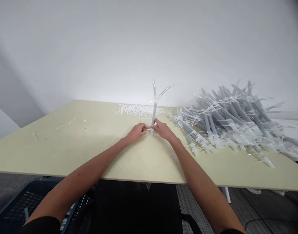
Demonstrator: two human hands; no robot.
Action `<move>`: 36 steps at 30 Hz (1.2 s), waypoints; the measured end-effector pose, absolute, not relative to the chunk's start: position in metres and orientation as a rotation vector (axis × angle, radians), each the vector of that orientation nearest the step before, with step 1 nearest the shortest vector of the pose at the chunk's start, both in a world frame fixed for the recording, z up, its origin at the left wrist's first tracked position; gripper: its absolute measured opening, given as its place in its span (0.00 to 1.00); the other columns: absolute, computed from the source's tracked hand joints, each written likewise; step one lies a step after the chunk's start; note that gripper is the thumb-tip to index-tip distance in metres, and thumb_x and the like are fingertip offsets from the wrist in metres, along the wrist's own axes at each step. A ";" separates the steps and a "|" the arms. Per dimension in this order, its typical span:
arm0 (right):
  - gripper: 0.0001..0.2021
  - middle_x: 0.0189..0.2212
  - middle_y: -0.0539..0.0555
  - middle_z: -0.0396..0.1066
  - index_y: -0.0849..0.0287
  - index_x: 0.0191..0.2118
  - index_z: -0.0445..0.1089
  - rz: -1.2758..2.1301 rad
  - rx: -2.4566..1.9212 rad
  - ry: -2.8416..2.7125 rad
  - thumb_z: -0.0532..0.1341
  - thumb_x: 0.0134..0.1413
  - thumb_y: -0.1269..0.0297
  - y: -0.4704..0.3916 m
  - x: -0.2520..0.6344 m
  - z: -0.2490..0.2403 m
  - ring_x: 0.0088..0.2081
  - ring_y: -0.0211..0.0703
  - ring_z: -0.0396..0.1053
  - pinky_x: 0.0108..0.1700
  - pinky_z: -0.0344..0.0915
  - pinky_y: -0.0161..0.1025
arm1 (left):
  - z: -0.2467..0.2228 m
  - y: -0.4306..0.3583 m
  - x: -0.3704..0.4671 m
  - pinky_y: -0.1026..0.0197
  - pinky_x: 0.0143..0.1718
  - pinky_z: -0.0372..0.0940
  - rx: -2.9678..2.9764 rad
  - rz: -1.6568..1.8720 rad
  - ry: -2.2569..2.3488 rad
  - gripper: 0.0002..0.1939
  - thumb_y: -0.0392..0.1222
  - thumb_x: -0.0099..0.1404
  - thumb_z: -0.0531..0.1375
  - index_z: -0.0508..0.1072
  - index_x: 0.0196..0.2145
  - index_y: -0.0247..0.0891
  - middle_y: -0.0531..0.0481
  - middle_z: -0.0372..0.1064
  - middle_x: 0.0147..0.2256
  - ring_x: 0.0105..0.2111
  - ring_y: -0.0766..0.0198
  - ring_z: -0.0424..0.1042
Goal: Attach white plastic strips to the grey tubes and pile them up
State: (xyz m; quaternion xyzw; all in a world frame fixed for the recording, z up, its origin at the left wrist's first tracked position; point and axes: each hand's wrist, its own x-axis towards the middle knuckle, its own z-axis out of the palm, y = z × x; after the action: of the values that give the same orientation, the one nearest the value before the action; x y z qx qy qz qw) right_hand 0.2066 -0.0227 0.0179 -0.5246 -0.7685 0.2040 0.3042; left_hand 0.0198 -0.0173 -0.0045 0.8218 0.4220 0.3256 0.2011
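A grey tube [154, 112] stands nearly upright over the middle of the table, splitting at its top into two clear branches. Near its lower end, my right hand [161, 129] is closed around it. My left hand [138, 131] is closed just to the left of the tube, its fingertips pinching a thin white strip that looks like a cable tie [149, 129] and reaches to the tube. Most of that strip is hidden by the fingers. Behind the hands lies a pile of white cable ties [135, 110].
A large heap of similar branched tubes [233, 113] with white ties covers the table's right side. Several loose ties [66, 123] are scattered on the left of the table [73, 152]. A white wall rises behind. A dark blue basket [22, 198] stands below the front edge.
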 end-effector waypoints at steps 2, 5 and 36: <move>0.08 0.20 0.47 0.69 0.55 0.32 0.58 0.543 -1.392 -2.003 0.55 0.55 0.57 -0.024 0.205 0.018 0.23 0.39 0.68 0.30 0.60 0.33 | -0.004 -0.020 0.021 0.62 0.35 0.61 2.263 0.917 1.184 0.10 0.43 0.62 0.50 0.67 0.36 0.37 0.48 0.65 0.35 0.33 0.65 0.65; 0.08 0.19 0.47 0.69 0.55 0.32 0.59 0.578 -1.407 -1.931 0.55 0.55 0.57 -0.023 0.202 0.015 0.21 0.38 0.68 0.29 0.61 0.33 | -0.003 -0.028 0.024 0.60 0.38 0.62 2.239 0.887 1.150 0.17 0.51 0.59 0.55 0.66 0.41 0.37 0.47 0.64 0.40 0.35 0.64 0.65; 0.09 0.17 0.50 0.67 0.56 0.30 0.62 0.634 -1.590 -1.631 0.59 0.51 0.57 -0.025 0.192 0.011 0.16 0.39 0.66 0.21 0.63 0.35 | -0.010 -0.038 0.039 0.57 0.43 0.61 2.228 0.888 1.279 0.26 0.57 0.58 0.56 0.64 0.47 0.35 0.42 0.63 0.46 0.44 0.58 0.65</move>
State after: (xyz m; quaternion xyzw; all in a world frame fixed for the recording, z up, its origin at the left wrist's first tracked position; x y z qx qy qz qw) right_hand 0.1923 -0.0248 0.0114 -0.6223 -0.6384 0.2481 0.3789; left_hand 0.0390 -0.0381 -0.0098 0.8014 0.4600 0.3194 0.2102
